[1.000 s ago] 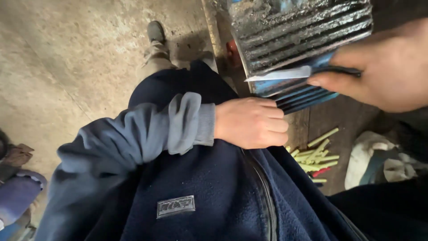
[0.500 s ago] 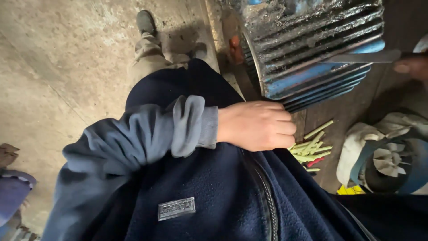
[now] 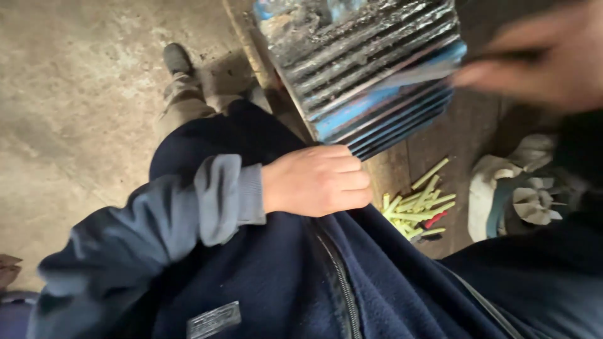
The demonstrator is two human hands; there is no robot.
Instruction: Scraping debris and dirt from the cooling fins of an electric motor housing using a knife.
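Where the wooden surface (image 3: 389, 172) meets the person's lap, a finned blue metal casing (image 3: 370, 69), grimy and dark along its ribs, standing at the near edge. Across its right side, a thin flat blade (image 3: 414, 74), pale and blurred, lying against the fins and running up to the right hand (image 3: 534, 59). Right hand smeared by motion at the top right corner, fingers seemingly closed about the blade's dark handle end, though too blurred to tell the grip for certain. Just below the casing, left hand (image 3: 317, 180) curled into a loose fist, fingers folded in against the front of a dark navy fleece jacket (image 3: 270, 276) near its zip, apart from the casing; whether anything sits inside the fist, cannot tell. Grey sleeve cuff (image 3: 229, 198) bunched at that wrist. Right of the fist, on the surface, a small heap of yellow-green sticks (image 3: 418, 204) with one red piece among them. Further right, a white cloth (image 3: 487, 194) bunched around a pale fan-like part (image 3: 534, 201). Beyond the lap to the upper left, bare concrete floor (image 3: 81, 94) and one dark shoe (image 3: 177, 58).
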